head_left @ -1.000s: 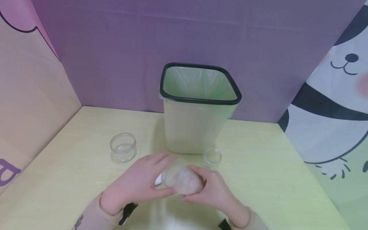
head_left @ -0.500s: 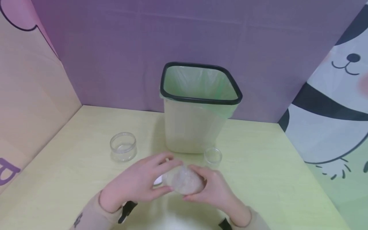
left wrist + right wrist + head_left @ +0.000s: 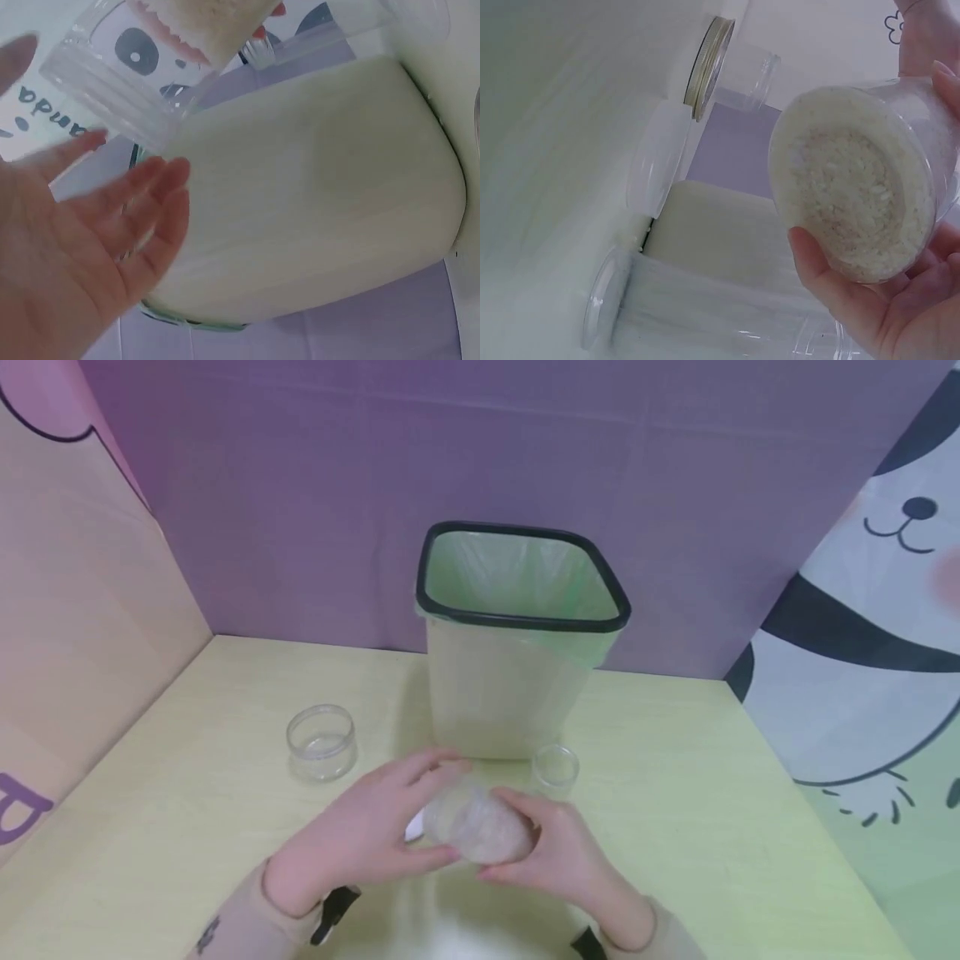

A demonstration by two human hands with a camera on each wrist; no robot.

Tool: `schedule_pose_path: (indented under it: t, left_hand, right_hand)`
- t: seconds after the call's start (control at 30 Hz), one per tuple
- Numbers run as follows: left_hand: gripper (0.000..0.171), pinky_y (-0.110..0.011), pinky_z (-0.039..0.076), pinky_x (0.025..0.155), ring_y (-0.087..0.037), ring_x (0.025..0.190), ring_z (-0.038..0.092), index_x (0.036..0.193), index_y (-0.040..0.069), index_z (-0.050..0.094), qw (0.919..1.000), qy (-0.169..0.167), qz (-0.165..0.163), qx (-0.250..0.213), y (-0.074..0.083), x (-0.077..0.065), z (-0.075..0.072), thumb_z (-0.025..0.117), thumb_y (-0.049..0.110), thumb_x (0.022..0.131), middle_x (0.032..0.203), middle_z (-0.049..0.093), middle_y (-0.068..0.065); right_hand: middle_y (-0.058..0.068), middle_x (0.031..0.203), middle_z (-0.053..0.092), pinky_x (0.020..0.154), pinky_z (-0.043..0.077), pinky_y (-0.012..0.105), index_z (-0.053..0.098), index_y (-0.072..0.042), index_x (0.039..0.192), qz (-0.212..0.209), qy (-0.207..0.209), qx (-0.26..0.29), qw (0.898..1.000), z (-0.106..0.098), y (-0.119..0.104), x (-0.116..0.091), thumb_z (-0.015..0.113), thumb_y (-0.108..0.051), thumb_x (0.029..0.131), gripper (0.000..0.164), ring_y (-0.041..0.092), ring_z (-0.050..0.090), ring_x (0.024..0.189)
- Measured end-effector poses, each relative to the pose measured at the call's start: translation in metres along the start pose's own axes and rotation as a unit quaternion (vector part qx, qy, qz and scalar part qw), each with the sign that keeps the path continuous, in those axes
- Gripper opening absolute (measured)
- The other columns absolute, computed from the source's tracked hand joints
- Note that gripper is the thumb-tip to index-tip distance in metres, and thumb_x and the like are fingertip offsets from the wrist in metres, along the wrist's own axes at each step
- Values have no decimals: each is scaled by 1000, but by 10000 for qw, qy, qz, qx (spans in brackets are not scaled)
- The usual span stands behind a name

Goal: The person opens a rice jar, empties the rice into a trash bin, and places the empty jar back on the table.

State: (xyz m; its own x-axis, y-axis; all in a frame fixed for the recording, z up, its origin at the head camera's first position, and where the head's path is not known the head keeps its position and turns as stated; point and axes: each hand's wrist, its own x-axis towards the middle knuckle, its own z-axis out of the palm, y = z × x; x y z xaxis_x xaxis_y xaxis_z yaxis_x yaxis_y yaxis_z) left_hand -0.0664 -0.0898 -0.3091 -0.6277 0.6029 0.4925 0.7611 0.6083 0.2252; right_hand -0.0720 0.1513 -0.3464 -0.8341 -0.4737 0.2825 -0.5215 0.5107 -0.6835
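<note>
My right hand (image 3: pixel 551 839) grips the base end of a clear jar (image 3: pixel 900 101), with the thumb curled along the base edge in the right wrist view. The jar is tilted, its mouth toward my left hand, and whitish rice (image 3: pixel 847 191) sits in the base end. My left hand (image 3: pixel 82 232) is spread around the mouth end; its fingers are extended and look apart from the jar in the left wrist view. A gold-rimmed lid (image 3: pixel 709 67) with a white top stands on the table, partly hidden by my left hand in the head view.
Behind the hands stands a cream bin (image 3: pixel 495 693) with a black rim and a pale green liner. A wide clear container (image 3: pixel 322 743) is at the left, a smaller clear one (image 3: pixel 555 767) by the bin's right front. Another clear container (image 3: pixel 660 157) shows in the right wrist view.
My left fingers shift about the jar's mouth end, lifting and spreading, then coming back over it. The jar and my right hand stay almost in place.
</note>
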Motion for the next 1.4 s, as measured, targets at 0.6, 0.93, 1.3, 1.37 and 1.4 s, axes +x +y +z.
schedule_pose_path:
  t: [0.6,0.93,1.3,1.37,1.4]
  left_hand:
    - [72,-37,55,82,-22,96,65,127,8,55,9977,-199,-578,277,-1,2,2,70,55,75,116,65,-6]
    - [65,-39,52,92,-22,109,60,128,13,57,9938,572,950,56,-6,4,2,81,33,70,122,61,-6]
    - [45,-20,45,55,-6,63,52,105,9,56,9979,-40,-637,45,0,2,8,62,48,85,78,58,7]
    - [46,-19,46,55,-6,63,54,108,8,56,9974,-74,-718,-40,0,1,8,63,47,85,78,59,6]
    - [46,-19,46,55,-6,64,54,109,8,56,9974,-64,-721,-70,0,1,8,63,47,85,79,60,6]
  right_hand:
    - [7,106,70,68,55,20,63,-4,118,16,-64,82,9999,-3,-2,3,90,-29,58,70,10,64,83]
    - [13,108,69,69,55,19,61,1,120,143,-77,44,9999,-4,-4,3,90,-27,57,75,16,66,86]
    - [8,106,70,77,56,25,63,-2,117,-142,-129,-168,9997,0,-2,1,90,-29,56,72,15,66,89]
    - [7,106,71,76,55,24,63,-3,117,-111,-90,-177,9997,-1,-3,1,90,-29,56,72,14,66,89]
    - [7,105,71,76,55,24,63,-3,117,-92,-76,-175,9998,-1,-3,1,90,-29,56,72,14,66,88]
